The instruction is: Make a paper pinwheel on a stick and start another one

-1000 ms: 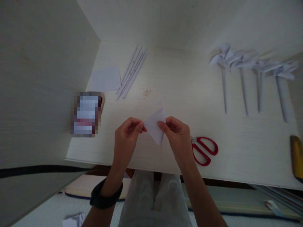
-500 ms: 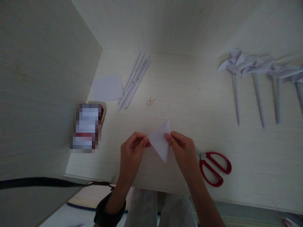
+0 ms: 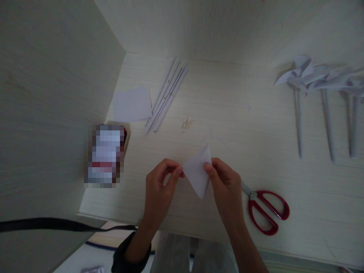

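A sheet of white paper (image 3: 196,172), folded into a triangle, is held up between my two hands above the table. My left hand (image 3: 162,184) pinches its left corner between thumb and fingertips. On the opposite side, my right hand (image 3: 226,182) grips the long edge, thumb on top and fingers hidden behind. Beside my right wrist lie scissors with red handles (image 3: 267,210), their blades partly covered by the hand. Beyond the paper, a few small pale slips (image 3: 187,123) and thin paper scraps (image 3: 217,138) rest on the tabletop.
Several thin white paper sticks (image 3: 167,96) lie near a flat white paper sheet (image 3: 132,104) at the back left. A phone (image 3: 105,155) with a blurred screen is at the left wall. Paper pinwheels on sticks (image 3: 301,76) line the right side. A black strap (image 3: 57,224) crosses lower left.
The view has shifted slightly, so the right-hand things sit further right in the picture. Both hands keep their hold on the folded paper, which is tilted a little differently.
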Available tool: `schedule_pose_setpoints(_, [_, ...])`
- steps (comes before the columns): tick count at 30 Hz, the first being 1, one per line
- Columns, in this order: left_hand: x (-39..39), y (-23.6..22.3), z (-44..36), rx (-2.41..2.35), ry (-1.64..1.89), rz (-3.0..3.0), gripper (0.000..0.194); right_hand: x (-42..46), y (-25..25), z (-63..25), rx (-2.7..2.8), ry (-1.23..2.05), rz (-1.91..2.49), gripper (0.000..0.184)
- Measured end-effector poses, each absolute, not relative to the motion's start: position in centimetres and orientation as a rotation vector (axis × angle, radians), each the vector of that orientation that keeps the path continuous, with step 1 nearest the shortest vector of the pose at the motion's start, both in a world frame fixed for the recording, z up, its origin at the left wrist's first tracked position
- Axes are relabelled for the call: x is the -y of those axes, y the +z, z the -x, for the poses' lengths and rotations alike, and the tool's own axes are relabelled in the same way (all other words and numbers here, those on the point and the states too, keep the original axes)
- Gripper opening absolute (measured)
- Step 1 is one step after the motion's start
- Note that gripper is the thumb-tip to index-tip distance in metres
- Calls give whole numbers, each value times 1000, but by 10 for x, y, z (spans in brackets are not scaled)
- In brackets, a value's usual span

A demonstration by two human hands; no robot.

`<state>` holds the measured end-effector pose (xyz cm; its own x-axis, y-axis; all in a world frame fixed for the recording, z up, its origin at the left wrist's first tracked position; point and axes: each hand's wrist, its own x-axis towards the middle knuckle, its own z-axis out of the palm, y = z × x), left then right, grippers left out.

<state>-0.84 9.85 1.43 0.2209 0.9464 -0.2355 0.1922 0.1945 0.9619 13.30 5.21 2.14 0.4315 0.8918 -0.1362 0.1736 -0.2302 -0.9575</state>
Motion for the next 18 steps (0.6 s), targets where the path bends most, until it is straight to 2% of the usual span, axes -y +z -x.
schedule_pose_setpoints(4, [-97,17,11,-1269,756,-1282,13,-54,27,-131,919,890,1676,27])
schedule_pose_setpoints(18, [-106,18,10,-1357,684,-1367,13,-63,30,-133,892,944,1630,25])
